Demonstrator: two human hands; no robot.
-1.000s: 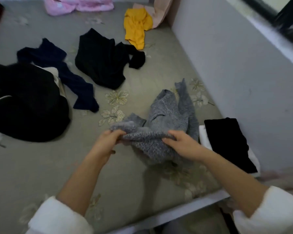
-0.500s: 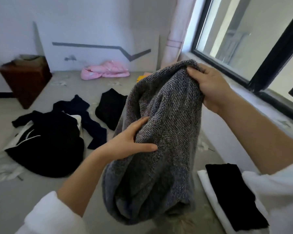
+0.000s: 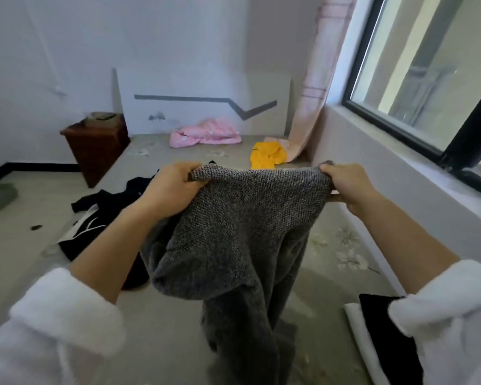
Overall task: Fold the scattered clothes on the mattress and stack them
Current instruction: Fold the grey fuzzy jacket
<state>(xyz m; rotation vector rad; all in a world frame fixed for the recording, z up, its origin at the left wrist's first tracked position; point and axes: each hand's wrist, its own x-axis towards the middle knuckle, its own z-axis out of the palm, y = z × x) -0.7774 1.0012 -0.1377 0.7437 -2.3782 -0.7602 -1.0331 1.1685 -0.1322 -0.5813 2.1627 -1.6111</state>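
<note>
Mattress (image 3: 25, 245): strewn with unfolded clothes, left and far.
Grey sweater (image 3: 242, 232): held up over the near middle, stretched by its top edge, lower part hanging bunched.
Folded stack (image 3: 383, 329): black on white, near right.
Left hand (image 3: 172, 187): curled round the sweater's left corner.
Right hand (image 3: 345, 184): clenched on its right corner.
Risk: crooked creases may be set if the bunched part is laid unstraightened; the stack could be brushed askew by the hem.
</note>
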